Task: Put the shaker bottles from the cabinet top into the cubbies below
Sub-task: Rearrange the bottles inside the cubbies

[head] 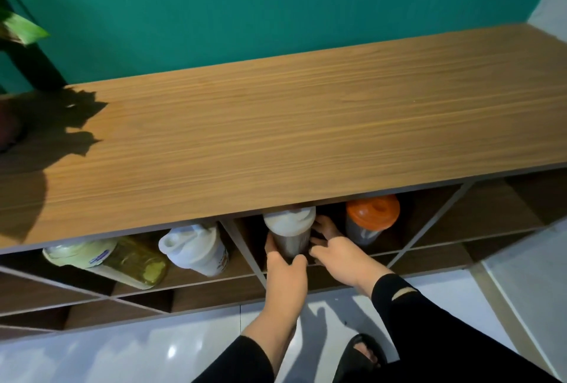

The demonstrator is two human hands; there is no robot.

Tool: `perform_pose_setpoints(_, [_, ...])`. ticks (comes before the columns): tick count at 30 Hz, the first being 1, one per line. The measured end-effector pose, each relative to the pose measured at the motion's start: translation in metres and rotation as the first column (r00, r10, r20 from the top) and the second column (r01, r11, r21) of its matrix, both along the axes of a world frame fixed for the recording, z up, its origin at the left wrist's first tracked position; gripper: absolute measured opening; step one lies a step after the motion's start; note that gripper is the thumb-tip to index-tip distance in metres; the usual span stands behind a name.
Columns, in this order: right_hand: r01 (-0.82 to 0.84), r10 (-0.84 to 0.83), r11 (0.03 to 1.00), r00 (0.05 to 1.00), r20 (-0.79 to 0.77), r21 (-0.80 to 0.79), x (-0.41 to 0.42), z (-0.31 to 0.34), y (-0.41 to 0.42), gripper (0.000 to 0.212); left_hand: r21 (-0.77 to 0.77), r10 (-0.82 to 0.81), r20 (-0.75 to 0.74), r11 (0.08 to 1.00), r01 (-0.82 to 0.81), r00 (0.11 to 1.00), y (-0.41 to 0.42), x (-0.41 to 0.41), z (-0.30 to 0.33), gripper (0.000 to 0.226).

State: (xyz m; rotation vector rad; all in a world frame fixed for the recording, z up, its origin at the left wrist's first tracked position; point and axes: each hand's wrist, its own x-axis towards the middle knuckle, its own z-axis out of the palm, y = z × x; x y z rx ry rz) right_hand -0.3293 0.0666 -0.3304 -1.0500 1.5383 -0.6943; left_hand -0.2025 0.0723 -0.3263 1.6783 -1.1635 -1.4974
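Observation:
A grey shaker bottle with a white lid [290,234] stands in a cubby just under the wooden cabinet top [276,125]. My left hand [285,275] wraps around its lower body from the left. My right hand [337,252] touches the bottle's right side with the fingers spread. An orange-lidded shaker [371,218] stands in the same cubby, to the right. In the cubby to the left sit a white shaker [196,249] and a yellow-green shaker [122,260], both tilted. No bottles are in sight on the cabinet top.
A plant [21,29] at the far left casts a shadow on the cabinet top. More cubbies [491,214] lie to the right and below. The floor [153,346] is glossy white tile, and my sandalled foot [362,352] is near the cabinet.

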Motion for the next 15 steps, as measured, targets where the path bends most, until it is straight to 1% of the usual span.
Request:
perform_pose_setpoints(2, [0.03, -0.03, 1.0, 0.999, 0.035, -0.003, -0.004, -0.001, 0.003, 0.067, 0.007, -0.044, 0.029, 0.999, 0.044, 0.999, -0.007, 0.002, 0.0, 0.07])
perform_pose_setpoints(4, [0.036, -0.036, 0.999, 0.999, 0.027, 0.005, -0.007, -0.003, 0.005, 0.068, 0.012, -0.075, 0.04, 0.997, 0.075, 0.996, -0.011, 0.003, 0.001, 0.075])
perform_pose_setpoints(6, [0.044, -0.044, 0.999, 0.999, 0.026, 0.001, -0.008, -0.004, 0.006, 0.07, 0.006, -0.103, 0.038, 0.995, 0.103, 0.994, -0.013, 0.004, 0.004, 0.075])
perform_pose_setpoints(9, [0.046, -0.046, 0.999, 0.998, 0.033, 0.012, -0.01, -0.005, 0.007, 0.07, 0.004, -0.108, 0.035, 0.994, 0.108, 0.994, -0.016, 0.005, 0.003, 0.077])
perform_pose_setpoints(11, [0.035, -0.035, 0.999, 0.999, -0.016, 0.032, -0.012, -0.007, 0.008, 0.07, 0.04, -0.117, 0.053, 0.993, 0.115, 0.992, -0.016, 0.006, 0.004, 0.077])
perform_pose_setpoints(13, [0.049, -0.039, 0.994, 0.994, -0.105, 0.1, -0.015, -0.011, 0.01, 0.066, 0.067, -0.139, 0.076, 0.989, 0.134, 0.987, -0.014, 0.009, 0.007, 0.076])
perform_pose_setpoints(15, [0.054, -0.012, 0.977, 0.98, -0.199, 0.208, -0.016, -0.012, 0.015, 0.05, 0.076, -0.181, 0.085, 0.982, 0.175, 0.98, -0.006, 0.014, 0.012, 0.07])
